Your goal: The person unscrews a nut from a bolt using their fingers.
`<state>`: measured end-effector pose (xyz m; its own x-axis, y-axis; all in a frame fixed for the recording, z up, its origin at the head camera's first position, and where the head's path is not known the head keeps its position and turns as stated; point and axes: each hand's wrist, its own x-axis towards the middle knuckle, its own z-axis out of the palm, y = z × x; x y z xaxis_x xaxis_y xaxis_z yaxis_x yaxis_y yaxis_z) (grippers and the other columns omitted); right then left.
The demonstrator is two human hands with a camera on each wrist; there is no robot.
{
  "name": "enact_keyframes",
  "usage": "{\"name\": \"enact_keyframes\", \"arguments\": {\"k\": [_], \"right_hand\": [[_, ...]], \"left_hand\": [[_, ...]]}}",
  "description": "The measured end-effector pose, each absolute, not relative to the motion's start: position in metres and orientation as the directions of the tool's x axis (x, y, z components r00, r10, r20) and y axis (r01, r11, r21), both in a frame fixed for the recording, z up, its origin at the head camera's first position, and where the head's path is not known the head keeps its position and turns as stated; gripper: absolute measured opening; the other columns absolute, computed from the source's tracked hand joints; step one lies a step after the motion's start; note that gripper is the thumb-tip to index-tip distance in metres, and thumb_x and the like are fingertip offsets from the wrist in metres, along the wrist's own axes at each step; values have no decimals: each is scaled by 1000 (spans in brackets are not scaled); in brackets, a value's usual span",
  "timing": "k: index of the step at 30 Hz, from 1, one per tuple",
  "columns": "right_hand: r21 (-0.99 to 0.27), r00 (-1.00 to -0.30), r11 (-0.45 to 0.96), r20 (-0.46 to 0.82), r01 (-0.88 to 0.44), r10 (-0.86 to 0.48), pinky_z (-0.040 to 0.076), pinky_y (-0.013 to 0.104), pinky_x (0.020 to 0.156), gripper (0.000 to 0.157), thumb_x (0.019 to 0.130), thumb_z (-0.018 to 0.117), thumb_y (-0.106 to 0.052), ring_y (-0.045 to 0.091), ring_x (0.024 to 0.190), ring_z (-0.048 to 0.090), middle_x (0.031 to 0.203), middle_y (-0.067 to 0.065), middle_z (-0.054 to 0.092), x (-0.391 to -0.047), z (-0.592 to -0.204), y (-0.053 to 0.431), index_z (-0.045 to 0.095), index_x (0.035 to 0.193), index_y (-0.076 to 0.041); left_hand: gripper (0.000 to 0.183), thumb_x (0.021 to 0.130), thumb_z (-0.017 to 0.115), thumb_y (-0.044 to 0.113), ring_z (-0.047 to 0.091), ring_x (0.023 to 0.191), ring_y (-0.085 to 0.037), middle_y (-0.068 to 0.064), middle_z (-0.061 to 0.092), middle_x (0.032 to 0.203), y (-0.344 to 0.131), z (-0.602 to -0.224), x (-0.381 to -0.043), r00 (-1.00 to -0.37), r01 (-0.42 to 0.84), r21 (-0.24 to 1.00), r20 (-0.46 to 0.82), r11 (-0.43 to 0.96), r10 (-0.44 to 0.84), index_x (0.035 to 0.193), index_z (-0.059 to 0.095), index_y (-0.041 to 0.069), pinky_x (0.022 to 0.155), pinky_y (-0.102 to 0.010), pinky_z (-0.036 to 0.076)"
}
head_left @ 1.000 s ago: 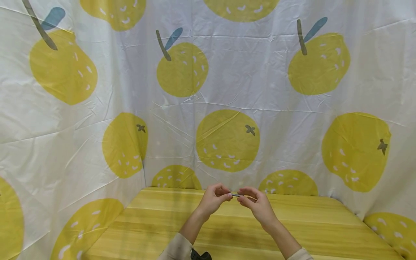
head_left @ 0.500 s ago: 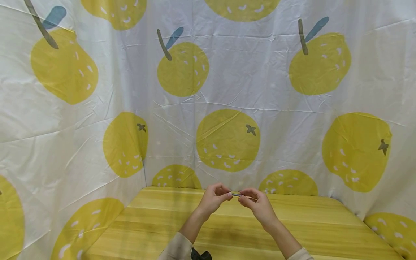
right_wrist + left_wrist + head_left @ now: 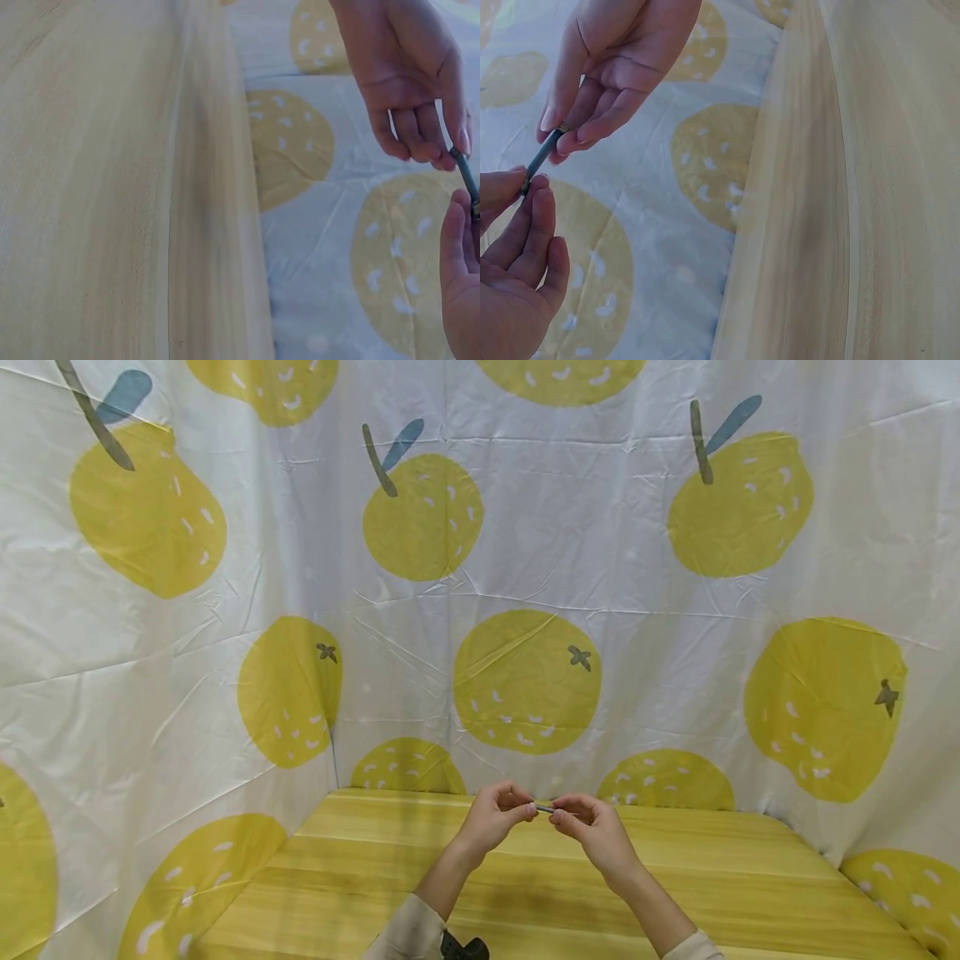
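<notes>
A small grey threaded bolt (image 3: 545,809) is held in the air between both hands, above the far part of the table. My left hand (image 3: 486,828) pinches its left end between thumb and fingers. At the other end, the thumb and index finger of my right hand (image 3: 600,843) pinch it. The threaded shank of the bolt (image 3: 541,155) shows between the fingertips in the left wrist view. A small brass-coloured piece, perhaps a nut (image 3: 476,208), sits by the right fingertips in the right wrist view, partly hidden. Fingers cover both ends.
Below the hands lies a wooden table (image 3: 375,877) with a yellowish grain. A white curtain (image 3: 540,543) printed with yellow fruit hangs behind it and along both sides. A black band with a device (image 3: 463,947) is on the left wrist.
My right thumb and index fingertips have shifted very slightly to the right at their end of the bolt. The left hand keeps its pinch and stays almost still.
</notes>
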<state>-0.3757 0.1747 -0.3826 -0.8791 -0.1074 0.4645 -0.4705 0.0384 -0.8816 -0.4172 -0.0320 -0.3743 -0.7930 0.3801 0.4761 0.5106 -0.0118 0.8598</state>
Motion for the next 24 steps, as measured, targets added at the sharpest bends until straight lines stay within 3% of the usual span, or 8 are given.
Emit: {"name": "enact_keyframes", "arguments": {"k": [7, 13, 19, 24], "right_hand": [[-854, -857, 88, 504, -513, -105, 54, 29, 93, 21, 97, 70, 0, 23, 110, 68, 121, 19, 64, -375, -382, 175, 68, 117, 7], [-868, -866, 44, 487, -494, -115, 53, 30, 94, 23, 96, 68, 7, 20, 114, 67, 126, 25, 60, -375, -382, 176, 65, 119, 11], [-879, -875, 28, 471, -477, -111, 54, 31, 94, 31, 97, 70, 2, 25, 114, 68, 135, 24, 54, -375, -383, 177, 62, 126, 8], [-870, -864, 4, 488, -492, -121, 56, 34, 92, 27, 100, 68, -1, 27, 108, 70, 128, 26, 56, -375, -383, 175, 61, 124, 12]], "left_hand": [[7, 98, 72, 6, 72, 89, -24, -7, 75, 97, -32, -373, -417, -785, 515, 857, 480, -16, 391, 102, 72, 0, 89, -39, 55], [7, 98, 72, 3, 71, 86, -21, -11, 75, 96, -32, -373, -417, -782, 513, 858, 481, -30, 397, 101, 70, -3, 86, -38, 57], [6, 98, 71, 3, 71, 86, -22, -9, 75, 95, -31, -374, -417, -796, 497, 867, 466, -22, 386, 101, 71, -3, 86, -38, 56], [6, 98, 71, 4, 71, 85, -21, -7, 75, 94, -30, -374, -417, -801, 496, 868, 465, -15, 376, 100, 71, -2, 87, -39, 55]]}}
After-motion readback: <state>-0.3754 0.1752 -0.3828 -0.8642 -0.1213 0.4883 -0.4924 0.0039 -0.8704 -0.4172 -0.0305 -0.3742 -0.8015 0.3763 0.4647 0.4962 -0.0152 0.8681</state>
